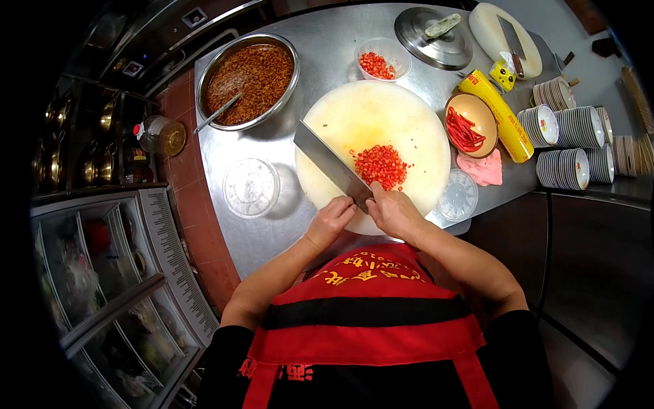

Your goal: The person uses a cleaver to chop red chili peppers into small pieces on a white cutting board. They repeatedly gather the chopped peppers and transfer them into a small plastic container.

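Note:
My right hand (394,210) grips a broad Chinese cleaver (327,157) close to its handle end. The blade slants up and left across a thick round white cutting board (332,110). My left hand (329,221) is at the board's near edge, its fingers bent and its fingertips against the blade's near end. Whether anything is pinched under those fingertips is hidden. Just right of the blade lies a pile of chopped red chili (383,164), with a few stray bits around it. Whole red chilies (462,134) lie in a tan bowl (489,120) at the board's right.
Behind the board stands a clear tub (403,64) holding chopped chili. A steel basin (292,84) of reddish-brown sauce with a utensil stands left. Clear lids (251,188) flank the board. Pink cloth (483,168), a yellow wrap box (498,115), stacked bowls (562,168) and a second knife (511,43) are right.

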`<state>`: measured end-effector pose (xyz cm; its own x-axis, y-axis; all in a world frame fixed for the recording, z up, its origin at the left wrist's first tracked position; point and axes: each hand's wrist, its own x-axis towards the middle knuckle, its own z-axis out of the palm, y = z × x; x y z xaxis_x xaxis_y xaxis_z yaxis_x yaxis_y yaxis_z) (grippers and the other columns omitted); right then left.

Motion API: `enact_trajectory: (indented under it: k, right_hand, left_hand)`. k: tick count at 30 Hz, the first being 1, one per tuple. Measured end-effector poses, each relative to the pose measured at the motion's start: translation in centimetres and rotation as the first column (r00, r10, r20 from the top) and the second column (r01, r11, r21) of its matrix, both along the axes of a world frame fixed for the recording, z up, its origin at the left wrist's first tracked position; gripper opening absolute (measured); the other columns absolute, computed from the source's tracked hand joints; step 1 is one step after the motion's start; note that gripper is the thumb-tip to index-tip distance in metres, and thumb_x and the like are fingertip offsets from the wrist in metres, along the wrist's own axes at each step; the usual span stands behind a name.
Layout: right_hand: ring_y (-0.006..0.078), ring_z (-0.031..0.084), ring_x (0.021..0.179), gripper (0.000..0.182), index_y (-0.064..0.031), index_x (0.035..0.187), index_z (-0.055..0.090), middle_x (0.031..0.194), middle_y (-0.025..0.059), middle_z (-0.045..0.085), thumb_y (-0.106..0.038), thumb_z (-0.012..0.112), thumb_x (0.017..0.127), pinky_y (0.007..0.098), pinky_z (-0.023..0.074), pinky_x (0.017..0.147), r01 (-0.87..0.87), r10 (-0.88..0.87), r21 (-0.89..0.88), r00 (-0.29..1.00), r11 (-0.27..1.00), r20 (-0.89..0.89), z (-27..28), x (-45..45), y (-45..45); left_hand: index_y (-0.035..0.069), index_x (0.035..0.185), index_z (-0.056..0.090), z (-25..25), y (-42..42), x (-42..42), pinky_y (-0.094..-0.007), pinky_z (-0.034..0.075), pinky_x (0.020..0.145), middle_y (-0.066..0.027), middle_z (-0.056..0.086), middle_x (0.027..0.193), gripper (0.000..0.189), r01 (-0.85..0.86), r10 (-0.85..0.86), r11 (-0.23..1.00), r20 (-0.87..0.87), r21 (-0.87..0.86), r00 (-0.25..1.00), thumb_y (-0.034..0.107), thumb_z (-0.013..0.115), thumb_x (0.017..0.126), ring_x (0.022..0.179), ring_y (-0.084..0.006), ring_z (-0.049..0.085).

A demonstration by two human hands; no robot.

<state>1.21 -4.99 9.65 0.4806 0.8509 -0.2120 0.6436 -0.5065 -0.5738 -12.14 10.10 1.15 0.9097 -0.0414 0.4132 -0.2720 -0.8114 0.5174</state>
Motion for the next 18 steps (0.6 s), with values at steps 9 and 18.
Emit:
enact_trajectory:
  k: [9,18]
  right_hand:
    - [0.0424,0.063,0.064,0.025,0.0045,0.098,0.047,0.066,0.0247,0.062,-0.018,0.055,0.093,0.0508,0.0499,0.059,0.07,-0.069,0.028,0.997,0.997,-0.03,-1.2,-0.1,1.3]
    - [0.0441,0.062,0.061,0.022,0.0016,0.102,0.048,0.065,0.025,0.061,-0.017,0.056,0.093,0.0522,0.0493,0.057,0.366,-0.361,0.189,0.931,0.911,-0.062,1.2,1.2,-0.8]
  left_hand:
    - [0.0,0.098,0.062,0.0,-0.3,0.0,-0.0334,0.054,0.081,-0.0123,0.061,0.107,0.022,-0.026,0.026,1.0,-0.001,-0.01,1.0,0.002,0.061,0.077,0.099,-0.0281,0.062]
    - [0.001,0.103,0.061,1.6,-1.8,3.3,-0.0315,0.053,0.082,-0.0161,0.06,0.107,0.016,-0.349,0.303,0.764,-0.176,-0.543,0.937,-0.004,0.059,0.088,0.098,-0.0332,0.062]
